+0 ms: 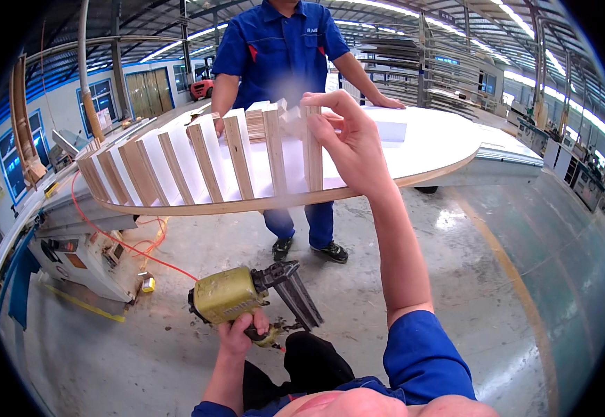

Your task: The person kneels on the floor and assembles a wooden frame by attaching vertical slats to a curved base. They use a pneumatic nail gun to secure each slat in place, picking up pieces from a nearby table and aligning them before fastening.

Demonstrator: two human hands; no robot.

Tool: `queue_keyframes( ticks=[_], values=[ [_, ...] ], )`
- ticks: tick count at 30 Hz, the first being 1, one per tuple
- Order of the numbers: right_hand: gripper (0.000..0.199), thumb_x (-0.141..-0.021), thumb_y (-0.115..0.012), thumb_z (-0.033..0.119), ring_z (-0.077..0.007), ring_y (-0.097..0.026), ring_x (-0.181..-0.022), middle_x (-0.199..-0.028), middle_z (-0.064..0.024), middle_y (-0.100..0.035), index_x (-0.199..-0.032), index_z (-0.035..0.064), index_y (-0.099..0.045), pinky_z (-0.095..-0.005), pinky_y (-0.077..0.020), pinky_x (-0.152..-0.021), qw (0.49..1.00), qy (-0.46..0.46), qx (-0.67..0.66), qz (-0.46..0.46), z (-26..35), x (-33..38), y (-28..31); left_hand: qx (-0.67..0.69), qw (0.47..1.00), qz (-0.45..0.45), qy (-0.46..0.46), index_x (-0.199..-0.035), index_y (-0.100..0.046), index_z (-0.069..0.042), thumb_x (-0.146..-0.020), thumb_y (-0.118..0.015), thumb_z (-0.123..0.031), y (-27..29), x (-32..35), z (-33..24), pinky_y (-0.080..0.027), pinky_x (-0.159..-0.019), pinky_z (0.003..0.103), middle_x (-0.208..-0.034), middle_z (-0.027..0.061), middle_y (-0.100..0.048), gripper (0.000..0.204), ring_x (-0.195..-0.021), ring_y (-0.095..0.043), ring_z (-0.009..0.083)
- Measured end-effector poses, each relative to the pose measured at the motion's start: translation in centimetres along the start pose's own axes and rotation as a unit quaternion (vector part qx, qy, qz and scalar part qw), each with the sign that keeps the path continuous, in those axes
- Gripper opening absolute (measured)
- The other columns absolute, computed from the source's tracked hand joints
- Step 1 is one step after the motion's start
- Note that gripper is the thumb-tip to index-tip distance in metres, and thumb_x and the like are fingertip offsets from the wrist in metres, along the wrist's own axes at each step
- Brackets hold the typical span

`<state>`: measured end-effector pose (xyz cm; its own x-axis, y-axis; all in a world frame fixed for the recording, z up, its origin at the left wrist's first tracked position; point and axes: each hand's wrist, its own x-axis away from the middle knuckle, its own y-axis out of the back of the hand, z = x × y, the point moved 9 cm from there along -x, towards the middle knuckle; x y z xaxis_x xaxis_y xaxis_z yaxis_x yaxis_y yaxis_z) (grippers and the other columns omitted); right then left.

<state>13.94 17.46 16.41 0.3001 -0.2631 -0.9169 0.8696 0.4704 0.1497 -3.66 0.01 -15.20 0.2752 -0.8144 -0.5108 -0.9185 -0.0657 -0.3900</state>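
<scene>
Two things are being held: lower left of centre in the frame, the left hand [240, 333] is gripping an olive-yellow nail gun [227, 293]; upper centre, the right hand [351, 142] is pinching an upright wooden strip [313, 156] at the white-topped board's [431, 147] near edge.

Woodworking workshop, strip lights [518, 19], red forklift [202, 89], rack of stacked sheets [448, 69], concrete floor [379, 278], nail gun [227, 295]

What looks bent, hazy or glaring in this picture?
Head view: fisheye distortion bends the ceiling lights toward the dark rim; head view: a hazy smudge softens part of the upright wooden pieces beside the right hand; head view: bright glare patches the floor.
</scene>
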Motion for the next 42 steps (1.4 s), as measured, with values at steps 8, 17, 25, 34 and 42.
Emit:
queue_keyframes(
  ticks=[8, 17, 25, 34, 42],
  values=[
    [0.024, -0.103, -0.065, 0.020, -0.0254, -0.071, -0.111, -0.126, -0.0133, -0.070, -0.122, 0.0058, -0.064, -0.0399, -0.0596, -0.093, 1.000, -0.015, -0.011, 0.011, -0.5, 0.1, -0.2, 0.186, 0.979, -0.034, 0.080, -0.131, -0.054, -0.004, -0.102, -0.053, -0.036, -3.6, -1.6, 2.4, -0.042, -0.058, 0.033, -0.066, 0.0009, -0.043, 0.043, -0.054, -0.043, 0.0146],
    [0.024, -0.102, -0.065, 0.019, -0.0254, -0.070, -0.113, -0.128, -0.0138, -0.069, -0.121, 0.0049, -0.063, -0.0387, -0.0594, -0.094, 0.999, -0.009, -0.031, 0.018, -0.9, 0.1, -0.2, 0.324, 0.935, -0.060, 0.130, -0.131, -0.056, -0.010, -0.105, -0.046, -0.039, -5.4, -2.7, 6.7, -0.037, -0.053, 0.029, -0.061, -0.0048, -0.037, 0.039, -0.048, -0.035, 0.0093],
    [0.023, -0.102, -0.065, 0.019, -0.0266, -0.070, -0.112, -0.127, -0.0150, -0.069, -0.120, 0.0046, -0.064, -0.0411, -0.0600, -0.095, 1.000, 0.025, 0.014, 0.004, 0.0, 0.0, -0.1, 0.373, 0.907, -0.071, 0.179, -0.129, -0.056, -0.011, -0.104, -0.049, -0.039, -6.5, -2.5, 9.6, -0.038, -0.051, 0.028, -0.060, -0.0058, -0.037, 0.038, -0.046, -0.035, 0.0084],
    [0.023, -0.102, -0.065, 0.019, -0.0206, -0.072, -0.098, -0.107, -0.0130, -0.073, -0.118, 0.0023, -0.064, -0.0372, -0.0608, -0.088, 0.999, 0.038, -0.030, -0.006, 0.1, -0.1, -0.1, 0.415, 0.883, -0.101, 0.196, -0.125, -0.061, -0.015, -0.103, -0.054, -0.039, -6.9, -2.6, 9.5, -0.037, -0.047, 0.025, -0.058, -0.0080, -0.037, 0.034, -0.044, -0.035, 0.0054],
    [0.023, -0.100, -0.065, 0.014, -0.0149, -0.069, -0.095, -0.106, -0.0099, -0.071, -0.120, 0.0033, -0.065, -0.0351, -0.0591, -0.087, 0.997, 0.071, -0.008, 0.000, 0.1, -0.1, -0.1, 0.469, 0.847, -0.127, 0.214, -0.126, -0.060, -0.015, -0.103, -0.053, -0.040, -7.7, -2.6, 10.2, -0.036, -0.048, 0.023, -0.058, -0.0091, -0.035, 0.035, -0.043, -0.034, 0.0047]
  ],
)
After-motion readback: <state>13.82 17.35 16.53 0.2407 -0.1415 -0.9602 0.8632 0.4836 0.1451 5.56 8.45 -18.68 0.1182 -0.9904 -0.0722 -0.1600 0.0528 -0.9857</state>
